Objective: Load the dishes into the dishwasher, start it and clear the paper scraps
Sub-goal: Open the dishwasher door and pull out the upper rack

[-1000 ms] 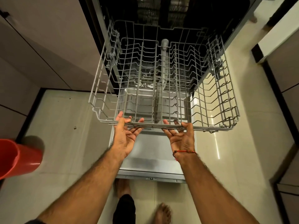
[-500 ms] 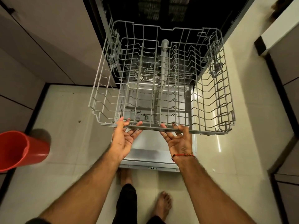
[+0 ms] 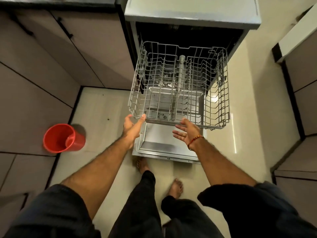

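Observation:
The dishwasher (image 3: pixel 192 12) stands open, its door (image 3: pixel 164 145) folded down flat over the floor. An empty grey wire rack (image 3: pixel 178 88) is pulled far out above the door. My left hand (image 3: pixel 132 126) is just off the rack's front left corner, fingers straight, holding nothing. My right hand (image 3: pixel 187 132) hangs palm-up just below the rack's front rail, fingers spread and relaxed, a red thread at the wrist. No dishes or paper scraps show.
A red bucket (image 3: pixel 63 137) stands on the tiled floor at the left, by beige cabinets (image 3: pixel 39 79). More cabinet fronts (image 3: pixel 301 103) line the right side. My bare feet (image 3: pixel 175 187) are close to the door's front edge.
Both hands have come off the rack's front rail and drawn back slightly. My head has pulled back and up, so the dishwasher's top and the bucket show more fully.

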A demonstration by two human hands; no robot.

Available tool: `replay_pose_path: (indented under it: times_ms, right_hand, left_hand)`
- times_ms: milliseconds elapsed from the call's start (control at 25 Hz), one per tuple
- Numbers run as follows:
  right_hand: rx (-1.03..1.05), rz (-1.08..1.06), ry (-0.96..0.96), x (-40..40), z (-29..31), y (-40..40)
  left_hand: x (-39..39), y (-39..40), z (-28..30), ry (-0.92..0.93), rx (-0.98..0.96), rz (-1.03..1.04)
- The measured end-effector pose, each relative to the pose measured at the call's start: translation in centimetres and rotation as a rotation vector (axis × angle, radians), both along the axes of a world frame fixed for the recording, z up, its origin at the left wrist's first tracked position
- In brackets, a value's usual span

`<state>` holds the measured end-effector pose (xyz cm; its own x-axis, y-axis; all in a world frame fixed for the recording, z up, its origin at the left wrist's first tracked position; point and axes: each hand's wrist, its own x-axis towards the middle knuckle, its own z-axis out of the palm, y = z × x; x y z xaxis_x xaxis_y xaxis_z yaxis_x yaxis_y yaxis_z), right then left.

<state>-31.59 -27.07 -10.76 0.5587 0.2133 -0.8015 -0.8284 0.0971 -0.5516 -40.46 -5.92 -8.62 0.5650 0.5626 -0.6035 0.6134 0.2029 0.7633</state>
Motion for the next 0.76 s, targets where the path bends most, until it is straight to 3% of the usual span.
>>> replay_pose_path:
  times_ms: [200, 400, 760]
  right_hand:
    - [0.080, 0.115, -0.111, 0.3, 9.4, 7.2]
    - [0.067, 0.279, -0.213, 1.1, 13.5, 13.3]
    - [0.077, 0.131, -0.325, 2.8, 17.9, 34.5]
  left_hand:
    - [-0.5, 3.8, 8.6, -0.116, 0.119, -0.097]
    - [-0.4, 10.5, 12.1, -0.216, 0.239, -0.121]
    - [0.5, 33.5, 15.6, -0.303, 0.287, -0.185]
